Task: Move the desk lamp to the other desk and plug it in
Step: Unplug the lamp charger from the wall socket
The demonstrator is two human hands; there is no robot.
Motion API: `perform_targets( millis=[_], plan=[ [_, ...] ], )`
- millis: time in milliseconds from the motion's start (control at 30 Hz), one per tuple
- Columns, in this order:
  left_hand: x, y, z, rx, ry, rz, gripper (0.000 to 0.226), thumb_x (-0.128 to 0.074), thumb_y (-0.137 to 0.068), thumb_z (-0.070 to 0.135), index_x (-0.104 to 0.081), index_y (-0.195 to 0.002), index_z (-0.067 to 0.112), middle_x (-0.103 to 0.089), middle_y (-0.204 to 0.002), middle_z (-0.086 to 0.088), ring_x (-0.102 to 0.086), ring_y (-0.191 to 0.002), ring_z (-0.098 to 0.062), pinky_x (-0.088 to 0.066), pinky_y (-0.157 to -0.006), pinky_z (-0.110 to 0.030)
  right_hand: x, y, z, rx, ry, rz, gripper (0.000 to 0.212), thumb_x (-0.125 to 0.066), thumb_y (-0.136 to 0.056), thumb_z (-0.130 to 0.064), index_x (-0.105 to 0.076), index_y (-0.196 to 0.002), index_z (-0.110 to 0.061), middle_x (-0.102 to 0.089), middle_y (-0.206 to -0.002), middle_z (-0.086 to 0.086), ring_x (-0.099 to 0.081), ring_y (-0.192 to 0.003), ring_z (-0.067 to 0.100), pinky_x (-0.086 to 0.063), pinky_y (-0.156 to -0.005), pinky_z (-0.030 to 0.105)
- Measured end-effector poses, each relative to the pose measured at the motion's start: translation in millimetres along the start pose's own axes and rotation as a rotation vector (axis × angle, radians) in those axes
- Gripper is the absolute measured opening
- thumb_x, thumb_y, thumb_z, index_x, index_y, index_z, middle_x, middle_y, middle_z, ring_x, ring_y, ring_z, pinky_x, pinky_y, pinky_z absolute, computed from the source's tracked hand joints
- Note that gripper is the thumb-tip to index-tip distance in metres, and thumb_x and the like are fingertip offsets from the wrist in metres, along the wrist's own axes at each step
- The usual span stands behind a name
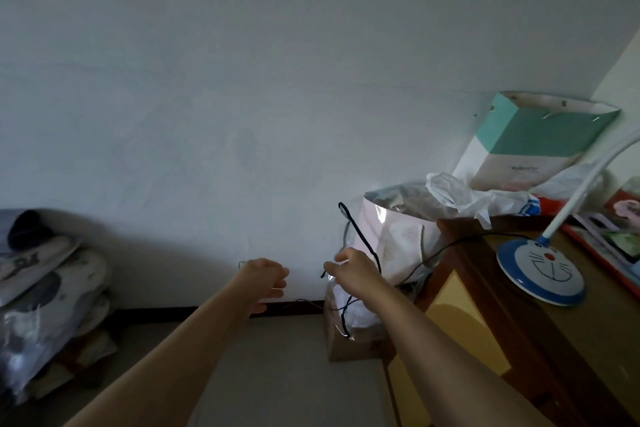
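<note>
The desk lamp [541, 270] is standing on the wooden counter [491, 291] at the right, its round blue-and-white base showing a cartoon cat face and its white neck [585, 180] curving up and out of the frame. A thin black cord [446, 248] is running from the base over the counter's left edge and dropping down beside a clear plastic bag [349, 302] with dark handles that is sitting on the floor against the wall. Both bare arms are reaching forward toward the wall. The left hand [265, 279] is curling into a loose fist near a small outlet on the wall, and whether it is gripping anything cannot be told. The right hand [353, 270] is pinching its fingers together just in front of the bag, apparently gripping something thin, though what exactly cannot be told. A teal-and-white paper bag [533, 142] is leaning against the wall on the counter, and folded bedding [45, 284] is lying piled at the far left.
</note>
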State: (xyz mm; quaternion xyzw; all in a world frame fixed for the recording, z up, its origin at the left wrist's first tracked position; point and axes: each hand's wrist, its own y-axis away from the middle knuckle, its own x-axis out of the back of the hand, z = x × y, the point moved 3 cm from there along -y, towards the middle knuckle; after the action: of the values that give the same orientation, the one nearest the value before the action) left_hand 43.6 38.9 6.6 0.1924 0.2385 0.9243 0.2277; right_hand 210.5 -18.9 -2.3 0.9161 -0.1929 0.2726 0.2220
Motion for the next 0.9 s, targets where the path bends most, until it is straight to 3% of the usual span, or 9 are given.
perform_targets(
  millis=[167, 267, 367, 533, 633, 733, 767, 900],
  plan=[
    [22.6, -22.0, -10.6, 0.022, 0.042, 0.007, 0.010, -0.051, -0.091, 0.021, -0.058, -0.095, 0.015, -0.064, -0.103, -0.008, -0.062, -0.091, -0.023, -0.039, -0.084, -0.038, -27.3, -23.3, -12.1, -0.003, 0.033, -0.044, 0.052, -0.056, -0.086, -0.032, -0.048, -0.131, -0.008, -0.052, -0.136, 0.009, -0.049, -0.124, 0.024, -0.039, -0.099, 0.032],
    [39.6, -45.7, -14.9, 0.055, 0.080, 0.013, 0.010, -0.050, -0.092, 0.016, -0.058, -0.087, 0.016, -0.063, -0.100, -0.009, -0.061, -0.090, -0.025, -0.041, -0.084, -0.037, -47.8, -43.8, -20.7, -0.027, 0.041, -0.055, 0.051, -0.057, -0.084, -0.032, -0.049, -0.129, -0.008, -0.055, -0.132, 0.011, -0.054, -0.119, 0.026, -0.043, -0.102, 0.037],
    [60.4, -76.5, -19.7, 0.057, 0.109, -0.007, 0.008, -0.052, -0.092, 0.014, -0.056, -0.097, 0.011, -0.062, -0.095, -0.010, -0.060, -0.075, -0.019, -0.046, -0.058, -0.025, -72.0, -68.9, -29.7, -0.065, 0.036, -0.052, 0.051, -0.058, -0.084, -0.033, -0.050, -0.127, -0.008, -0.057, -0.130, 0.011, -0.056, -0.117, 0.028, -0.044, -0.101, 0.040],
    [104.6, -140.4, -32.9, 0.076, 0.078, -0.045, 0.014, -0.053, -0.092, 0.020, -0.051, -0.105, 0.014, -0.063, -0.089, -0.006, -0.059, -0.068, -0.013, -0.037, -0.054, -0.023, -122.9, -120.1, -46.0, -0.132, 0.039, -0.039, 0.053, -0.056, -0.084, -0.038, -0.048, -0.129, -0.011, -0.057, -0.131, 0.009, -0.054, -0.118, 0.025, -0.043, -0.100, 0.035],
    [128.5, -183.4, -38.8, 0.107, 0.040, -0.058, 0.021, -0.053, -0.092, 0.022, -0.050, -0.111, 0.016, -0.064, -0.090, -0.005, -0.061, -0.072, -0.015, -0.041, -0.054, -0.023, -156.4, -150.7, -55.3, -0.170, -0.003, -0.040, 0.052, -0.056, -0.086, -0.034, -0.047, -0.130, -0.008, -0.052, -0.135, 0.010, -0.049, -0.122, 0.024, -0.038, -0.088, 0.025],
    [141.3, -222.4, -45.7, 0.128, 0.042, -0.065, 0.019, -0.055, -0.091, 0.019, -0.050, -0.109, 0.015, -0.061, -0.080, -0.002, -0.058, -0.066, -0.013, -0.042, -0.032, -0.012, -182.6, -174.8, -53.2, -0.212, -0.015, -0.034, 0.050, -0.056, -0.087, -0.032, -0.047, -0.129, -0.007, -0.053, -0.134, 0.011, -0.050, -0.119, 0.023, -0.035, -0.082, 0.022],
    [143.3, -235.2, -49.3, 0.132, 0.040, -0.071, 0.019, -0.055, -0.091, 0.017, -0.049, -0.109, 0.013, -0.060, -0.079, -0.003, -0.058, -0.066, -0.013, -0.043, -0.034, -0.011, -188.9, -182.7, -50.5, -0.229, -0.006, -0.033, 0.049, -0.055, -0.087, -0.031, -0.047, -0.129, -0.007, -0.053, -0.133, 0.010, -0.049, -0.118, 0.023, -0.034, -0.082, 0.021],
    [142.3, -283.9, -69.6, 0.156, 0.042, -0.056, 0.015, -0.058, -0.086, 0.003, -0.053, -0.100, 0.006, -0.061, -0.080, -0.010, -0.059, -0.075, -0.025, -0.052, -0.068, -0.034, -210.3, -215.2, -32.9, -0.264, 0.039, -0.018, 0.045, -0.053, -0.087, -0.029, -0.049, -0.126, -0.007, -0.056, -0.115, 0.009, -0.043, -0.097, 0.017, -0.024, -0.066, 0.013]
  ],
)
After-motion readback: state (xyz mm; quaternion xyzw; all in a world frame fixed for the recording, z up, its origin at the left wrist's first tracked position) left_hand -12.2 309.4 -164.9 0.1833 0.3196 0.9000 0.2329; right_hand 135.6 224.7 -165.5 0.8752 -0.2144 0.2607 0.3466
